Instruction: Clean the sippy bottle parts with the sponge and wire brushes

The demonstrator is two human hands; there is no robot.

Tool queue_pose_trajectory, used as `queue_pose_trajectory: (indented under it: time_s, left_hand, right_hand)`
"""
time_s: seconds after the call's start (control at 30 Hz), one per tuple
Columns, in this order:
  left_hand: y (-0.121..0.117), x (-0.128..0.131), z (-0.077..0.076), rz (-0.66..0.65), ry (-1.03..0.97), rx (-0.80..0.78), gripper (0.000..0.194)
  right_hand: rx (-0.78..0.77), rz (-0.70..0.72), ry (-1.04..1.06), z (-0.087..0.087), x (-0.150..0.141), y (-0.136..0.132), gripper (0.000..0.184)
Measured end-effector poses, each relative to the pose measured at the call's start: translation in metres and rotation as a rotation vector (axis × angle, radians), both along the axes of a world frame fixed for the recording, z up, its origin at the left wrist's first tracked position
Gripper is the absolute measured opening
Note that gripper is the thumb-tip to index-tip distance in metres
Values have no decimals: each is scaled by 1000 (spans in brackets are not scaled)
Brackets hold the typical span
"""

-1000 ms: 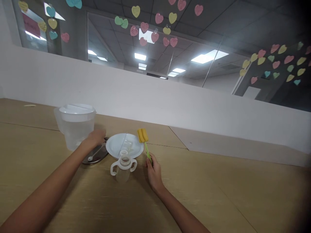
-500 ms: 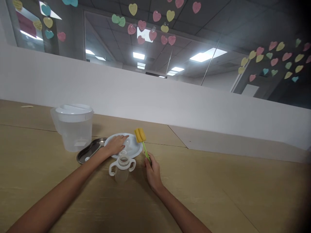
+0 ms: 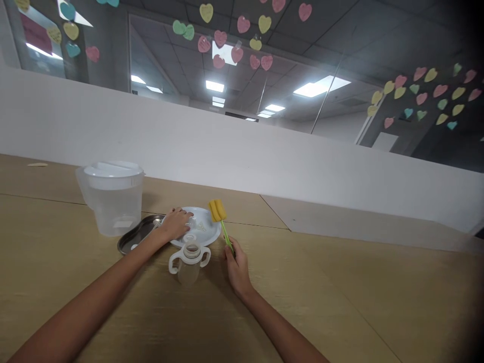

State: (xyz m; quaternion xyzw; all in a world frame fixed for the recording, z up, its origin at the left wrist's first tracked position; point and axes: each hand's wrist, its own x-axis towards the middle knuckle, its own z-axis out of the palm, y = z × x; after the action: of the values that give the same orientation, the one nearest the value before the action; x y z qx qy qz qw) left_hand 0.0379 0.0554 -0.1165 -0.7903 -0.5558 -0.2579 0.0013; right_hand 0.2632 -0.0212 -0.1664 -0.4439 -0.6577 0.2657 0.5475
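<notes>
My right hand (image 3: 237,267) is closed around the green handle of a sponge bottle brush (image 3: 218,210), its yellow foam head pointing up. My left hand (image 3: 177,224) reaches over a white plate (image 3: 212,233), fingers curled on a clear dome-shaped cap (image 3: 192,222) lying there; part of the cap is hidden by the fingers. A small whitish item, too faint to name, lies on the plate beside the cap. Nearer to me a baby bottle (image 3: 189,267) with two white side handles stands upright without a lid, between my forearms.
A lidded clear pitcher (image 3: 118,209) with liquid in it stands at the left. Beside it a dark metal kidney-shaped tray (image 3: 130,239) holds a light-coloured utensil, partly behind my left arm. A white wall (image 3: 227,151) rises behind the wooden table (image 3: 302,297).
My left hand has drawn back leftward across the plate, its fingers now curled at the clear cap. My right hand and the brush have hardly moved.
</notes>
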Motion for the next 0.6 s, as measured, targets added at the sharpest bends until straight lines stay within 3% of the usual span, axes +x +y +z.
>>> queue_pose_trajectory:
  time_s: [0.17,0.33,0.47,0.6]
  left_hand:
    - [-3,-3,26,-42,-362,54,51]
    - [-11,5,51,-91,-808,40,56]
    - [-19,15,54,-193,-971,-45,57]
    - [-21,18,50,-210,-930,-70,54]
  right_hand:
    - [17,-2,11,1,0,0,38]
    - [100,85,17,4,-1,-2,30]
    - [117,95,16,3,0,-3,28]
    - [140,45,6,1,1,-3,29]
